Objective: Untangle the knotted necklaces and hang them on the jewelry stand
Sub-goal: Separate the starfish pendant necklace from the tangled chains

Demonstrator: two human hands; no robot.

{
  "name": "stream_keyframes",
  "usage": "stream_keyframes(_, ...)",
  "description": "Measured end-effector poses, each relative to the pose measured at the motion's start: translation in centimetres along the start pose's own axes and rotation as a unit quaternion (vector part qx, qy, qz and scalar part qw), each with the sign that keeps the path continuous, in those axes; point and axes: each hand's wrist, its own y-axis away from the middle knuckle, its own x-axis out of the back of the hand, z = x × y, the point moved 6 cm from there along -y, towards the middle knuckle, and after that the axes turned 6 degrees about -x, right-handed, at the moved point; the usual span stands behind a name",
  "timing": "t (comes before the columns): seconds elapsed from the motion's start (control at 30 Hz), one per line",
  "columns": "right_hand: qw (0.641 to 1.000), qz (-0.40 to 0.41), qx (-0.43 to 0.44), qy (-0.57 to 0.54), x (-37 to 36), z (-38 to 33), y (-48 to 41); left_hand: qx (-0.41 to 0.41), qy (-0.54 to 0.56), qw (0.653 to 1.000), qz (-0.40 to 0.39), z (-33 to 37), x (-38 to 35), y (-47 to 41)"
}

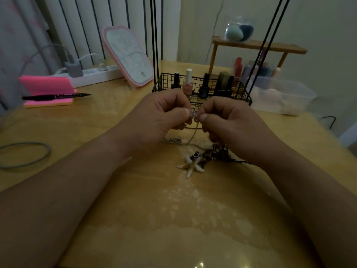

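Both hands are raised just above the middle of the table (173, 219), forearms entering from the near edge. The left hand (162, 113) and right hand (231, 122) meet thumb to thumb, each pinching the same knotted section of silver chain (194, 116) between thumb and forefinger. The remaining fingers of both hands are curled inward. From the pinch point the chain hangs down to the table surface, where it joins a tangled pile of necklaces (216, 152) lying under and just in front of the right hand. A pale starfish pendant (191, 167) lies flat at the near side of the pile, with a small camera-shaped charm (196, 156) touching its upper arm. Just behind the hands stands a black wire basket (241, 93) holding upright nail polish bottles (188, 82). Thin black rods (154, 35) rise near its left and right ends and run out of the top of the frame; what they join to cannot be told. Toward the far right corner are a clear plastic box (284, 95) and a wooden shelf (258, 46) carrying a glass jar (239, 29) of sponges. Toward the far left corner a pink-framed mirror (127, 57) leans tilted back beside a white power strip (92, 74). A black pen (56, 96) rests on pink sticky notes (46, 89) near the left edge, and a grey elastic loop (25, 155) lies flat nearer along that edge.
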Motion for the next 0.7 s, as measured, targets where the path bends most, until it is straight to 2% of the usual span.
stream_keyframes(0.27,0.998,0.011,0.027,0.063,-0.46,-0.49,0.13,-0.009,-0.059,0.998,0.000,0.07,0.06,0.09)
stream_keyframes(0.47,0.998,-0.052,0.017,0.010,-0.21,-0.49,0.18,-0.021,-0.061,0.998,-0.012,0.56,0.23,0.03)
stream_keyframes(0.7,0.995,-0.011,0.016,0.101,-0.82,-0.52,0.11,-0.047,-0.089,0.995,-0.010,0.78,-0.28,0.27)
